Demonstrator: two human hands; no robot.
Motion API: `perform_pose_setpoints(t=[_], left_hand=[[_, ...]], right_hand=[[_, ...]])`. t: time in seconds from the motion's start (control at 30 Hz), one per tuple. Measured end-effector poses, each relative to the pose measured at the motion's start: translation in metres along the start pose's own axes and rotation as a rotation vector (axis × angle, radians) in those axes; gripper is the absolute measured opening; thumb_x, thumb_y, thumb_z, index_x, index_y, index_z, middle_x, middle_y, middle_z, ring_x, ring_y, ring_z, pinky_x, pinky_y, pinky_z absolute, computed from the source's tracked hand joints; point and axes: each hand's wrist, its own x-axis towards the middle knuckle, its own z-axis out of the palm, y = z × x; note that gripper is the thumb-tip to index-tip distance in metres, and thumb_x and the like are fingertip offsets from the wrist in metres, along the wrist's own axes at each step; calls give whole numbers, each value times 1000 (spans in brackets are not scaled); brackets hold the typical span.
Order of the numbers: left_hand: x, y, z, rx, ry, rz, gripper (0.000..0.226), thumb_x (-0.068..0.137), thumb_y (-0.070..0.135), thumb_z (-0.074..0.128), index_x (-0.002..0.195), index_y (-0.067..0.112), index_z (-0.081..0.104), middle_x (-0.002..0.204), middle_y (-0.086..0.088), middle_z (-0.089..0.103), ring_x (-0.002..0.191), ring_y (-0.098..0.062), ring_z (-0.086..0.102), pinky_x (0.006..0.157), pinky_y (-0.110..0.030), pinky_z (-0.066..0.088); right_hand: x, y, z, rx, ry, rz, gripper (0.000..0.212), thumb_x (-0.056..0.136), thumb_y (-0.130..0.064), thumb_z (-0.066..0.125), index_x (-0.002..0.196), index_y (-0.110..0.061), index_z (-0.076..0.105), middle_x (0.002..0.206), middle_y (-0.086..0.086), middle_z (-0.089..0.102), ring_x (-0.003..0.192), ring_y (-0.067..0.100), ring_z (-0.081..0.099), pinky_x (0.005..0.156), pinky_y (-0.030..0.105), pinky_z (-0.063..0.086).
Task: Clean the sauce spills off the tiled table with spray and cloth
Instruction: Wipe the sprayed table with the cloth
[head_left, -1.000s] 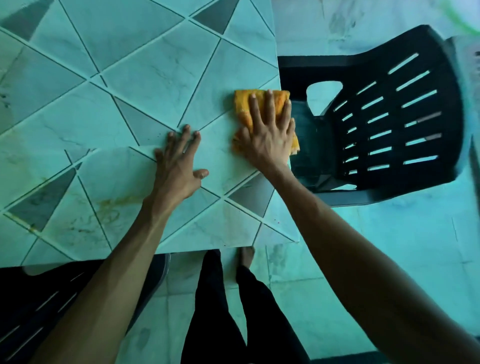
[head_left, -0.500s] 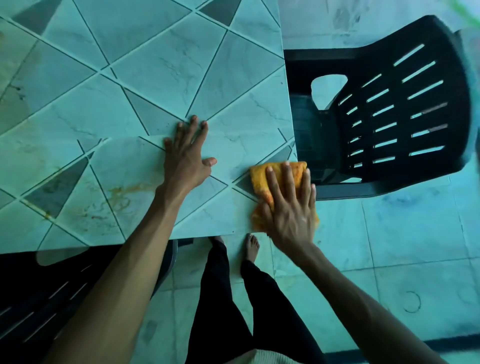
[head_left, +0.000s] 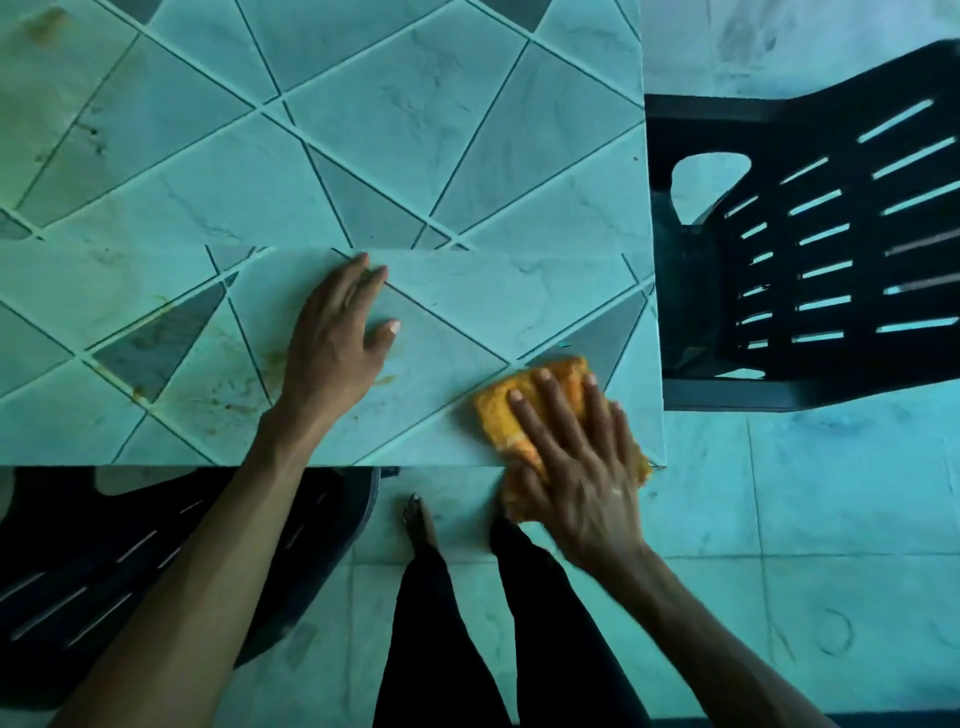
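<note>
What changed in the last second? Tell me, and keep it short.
The right hand slid the orange cloth along the right edge of the table toward the person, down to the near right corner, where it now partly overhangs the near edge. Nothing was grasped or released. The left hand stayed flat on the tiles; the sauce stains to its left remain.

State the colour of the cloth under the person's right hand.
Orange-yellow cloth, seen best in the head view.

One black slatted chair (head_left: 769, 130), second black chair (head_left: 62, 530), pale tiled floor (head_left: 779, 493).
</note>
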Motion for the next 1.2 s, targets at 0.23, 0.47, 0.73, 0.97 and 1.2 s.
perform_pose_setpoints(t=[0.23, 0.47, 0.73, 0.97, 1.2], left_hand=[[-12, -21, -10, -9, 24, 39, 42, 101, 21, 48, 143, 15, 50, 156, -3, 36, 140, -30, 36, 116, -44, 30], [-8, -53, -26, 37, 7, 114, 45, 97, 16, 53, 142, 16, 50, 154, -6, 38, 136, -32, 40, 112, -44, 34], [-8, -21, -14, 74, -107, 180, 70, 86, 49, 53, 142, 7, 45, 155, -15, 35, 141, -37, 33, 114, -51, 29], [-4, -16, -11, 36, -114, 141, 74, 84, 40, 72, 143, 7, 44, 156, -14, 32, 144, -36, 26, 117, -50, 24], [-2, -16, -4, 8, -89, 128, 72, 84, 40, 73, 144, 11, 44, 156, -11, 33, 145, -34, 24, 118, -49, 23]], right_hand=[[114, -33, 0, 38, 123, 313, 62, 101, -56, 33, 159, -38, 18, 169, -3, 7, 153, 42, 3, 122, 60, 9], [71, -124, 22, 14, 82, 50, 63, 101, -54, 38, 159, -38, 18, 169, -5, 8, 155, 36, 0, 122, 56, 14], [22, 40, 36, -76, 0, 577, 65, 101, -55, 29, 160, -27, 19, 170, 2, -5, 156, 29, -8, 123, 55, 6], [15, -32, 23, -42, 167, 699, 65, 102, -53, 29, 161, -32, 13, 170, 2, 4, 155, 37, -6, 123, 54, 6], [141, 33, -23, 78, 115, 620, 65, 103, -54, 32, 160, -37, 7, 170, -2, -4, 153, 41, 1, 120, 58, 15]])
